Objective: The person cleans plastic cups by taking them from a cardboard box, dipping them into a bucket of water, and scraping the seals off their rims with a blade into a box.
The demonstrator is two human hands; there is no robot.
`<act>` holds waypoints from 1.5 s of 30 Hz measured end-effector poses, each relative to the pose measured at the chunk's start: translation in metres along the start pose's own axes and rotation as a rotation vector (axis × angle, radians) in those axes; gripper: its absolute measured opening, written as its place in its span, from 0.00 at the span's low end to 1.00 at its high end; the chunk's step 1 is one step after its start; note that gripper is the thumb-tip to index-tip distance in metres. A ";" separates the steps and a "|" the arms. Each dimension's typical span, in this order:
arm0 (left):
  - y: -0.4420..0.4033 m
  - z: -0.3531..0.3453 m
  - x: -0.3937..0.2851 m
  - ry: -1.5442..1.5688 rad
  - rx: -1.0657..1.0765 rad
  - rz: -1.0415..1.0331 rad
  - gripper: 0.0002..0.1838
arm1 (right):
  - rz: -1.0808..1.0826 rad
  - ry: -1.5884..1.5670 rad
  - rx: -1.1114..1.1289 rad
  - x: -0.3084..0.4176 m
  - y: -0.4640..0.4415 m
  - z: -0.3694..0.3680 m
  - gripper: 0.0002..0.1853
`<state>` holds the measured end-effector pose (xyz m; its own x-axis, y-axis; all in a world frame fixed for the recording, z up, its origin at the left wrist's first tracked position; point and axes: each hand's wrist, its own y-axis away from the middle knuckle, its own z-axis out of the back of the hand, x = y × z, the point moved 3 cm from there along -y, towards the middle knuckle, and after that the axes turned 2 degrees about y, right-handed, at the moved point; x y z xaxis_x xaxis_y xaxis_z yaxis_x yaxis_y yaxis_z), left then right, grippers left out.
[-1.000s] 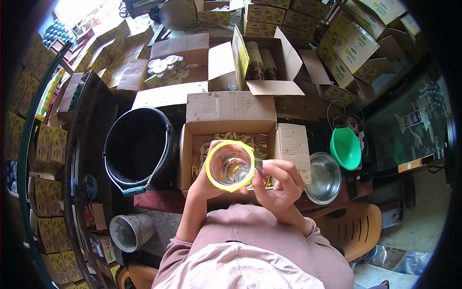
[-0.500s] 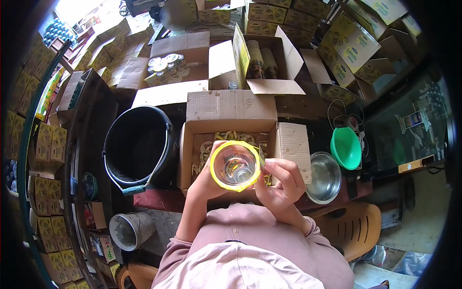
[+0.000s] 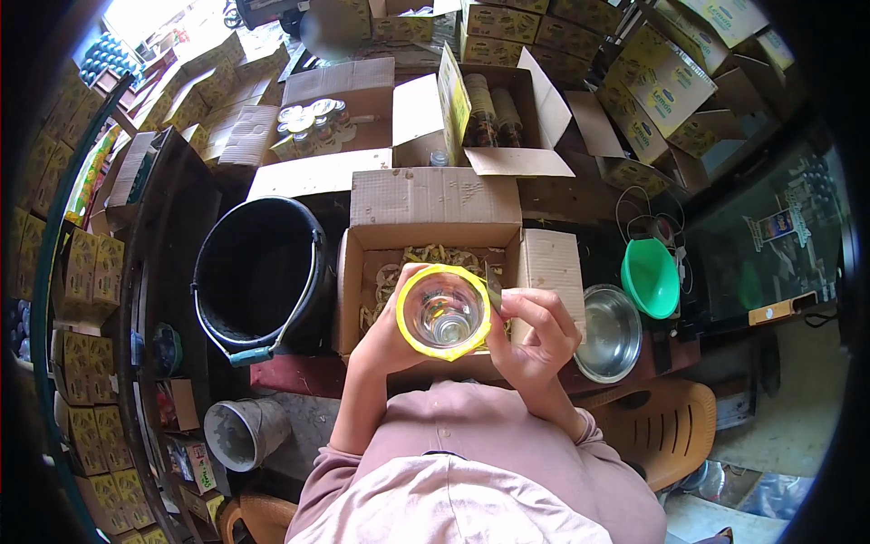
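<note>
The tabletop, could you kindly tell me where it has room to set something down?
Tabletop between the middle carton's right flap and the rear-right carton's front flap looks mostly bare. Crowded: green bowl and steel bowl close together at right; black bucket at left.

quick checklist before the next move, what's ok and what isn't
1. Left hand grips clear cup: ok
2. Right hand pinches thin flat piece: ok
3. Flat piece touching the yellow band: cannot tell, too small
4. Band's outer edge smooth: not ok, looks angular
5. Box open: ok, flaps spread
</note>
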<state>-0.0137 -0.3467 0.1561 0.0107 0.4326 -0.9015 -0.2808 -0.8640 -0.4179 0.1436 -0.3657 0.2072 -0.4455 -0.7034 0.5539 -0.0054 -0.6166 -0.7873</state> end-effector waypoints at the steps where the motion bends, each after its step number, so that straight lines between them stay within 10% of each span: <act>1: 0.000 0.000 0.000 -0.012 0.000 0.004 0.40 | 0.003 0.006 -0.003 0.000 0.001 0.000 0.12; 27: -0.003 -0.005 0.005 0.318 0.285 0.062 0.42 | -0.039 -0.087 0.118 -0.010 -0.003 -0.003 0.12; 45: 0.003 -0.016 0.018 0.739 -0.110 0.191 0.39 | -0.115 -0.021 -0.024 -0.011 -0.004 -0.007 0.11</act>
<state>0.0007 -0.3457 0.1369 0.6204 0.0225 -0.7840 -0.2460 -0.9436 -0.2217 0.1423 -0.3531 0.2026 -0.4219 -0.6359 0.6463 -0.0773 -0.6850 -0.7244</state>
